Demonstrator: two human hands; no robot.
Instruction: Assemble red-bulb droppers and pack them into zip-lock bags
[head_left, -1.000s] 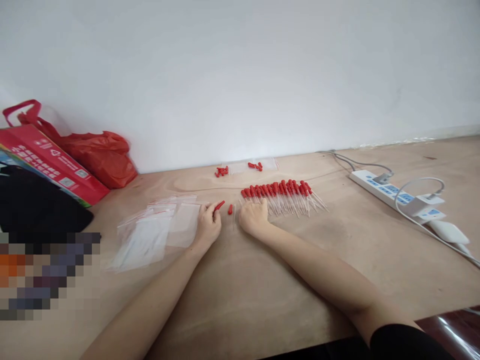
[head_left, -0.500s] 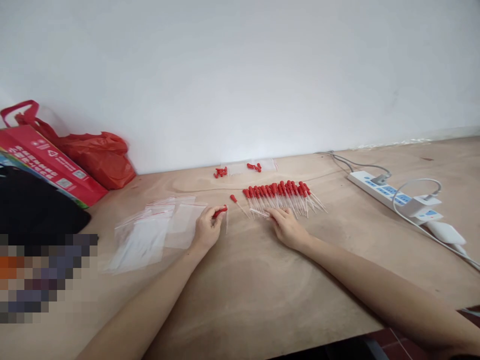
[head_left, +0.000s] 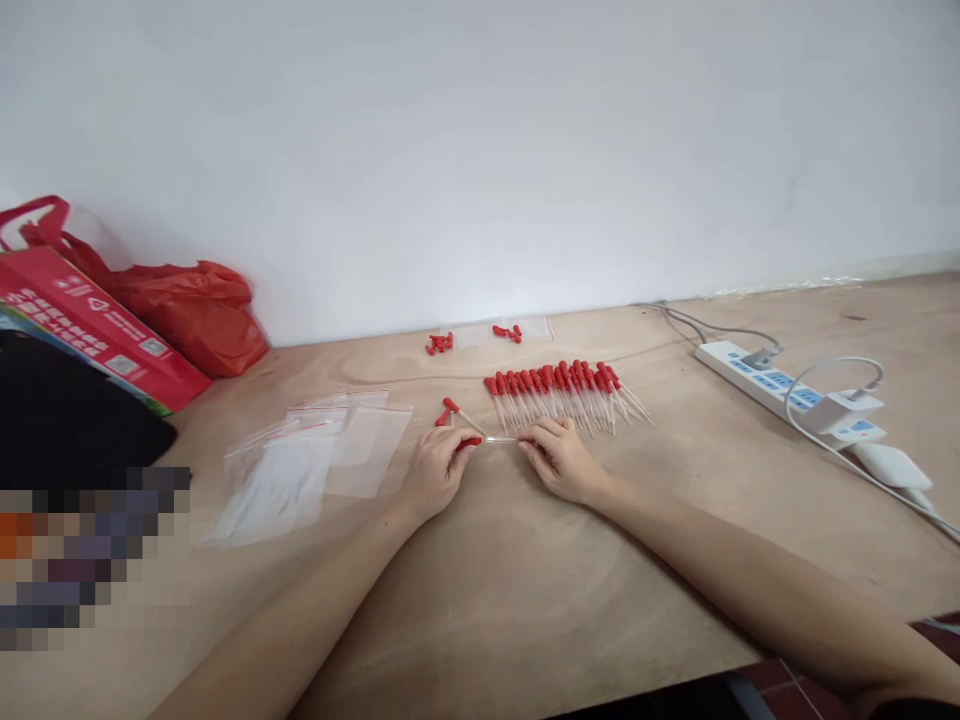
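Observation:
My left hand [head_left: 436, 470] pinches a small red rubber bulb [head_left: 471, 441]. My right hand [head_left: 561, 457] pinches a thin clear glass tube [head_left: 501, 439] whose end meets that bulb, so both hands hold one dropper between them. Just beyond them lie a single finished dropper [head_left: 454, 408] and a loose red bulb [head_left: 442, 420]. Behind my right hand, a row of finished red-capped droppers [head_left: 562, 388] lies side by side on the wooden table [head_left: 525, 580].
Clear zip bags [head_left: 315, 455] lie left of my hands. Loose red bulbs [head_left: 442, 343] and clear tubes sit by the wall. A red plastic bag [head_left: 195, 310] and a red box [head_left: 90, 330] stand far left. A white power strip [head_left: 787, 390] with cables lies right.
My right hand picked a glass tube from beside the row and brought it left to the bulb in my left hand. A finished dropper now lies beyond my hands.

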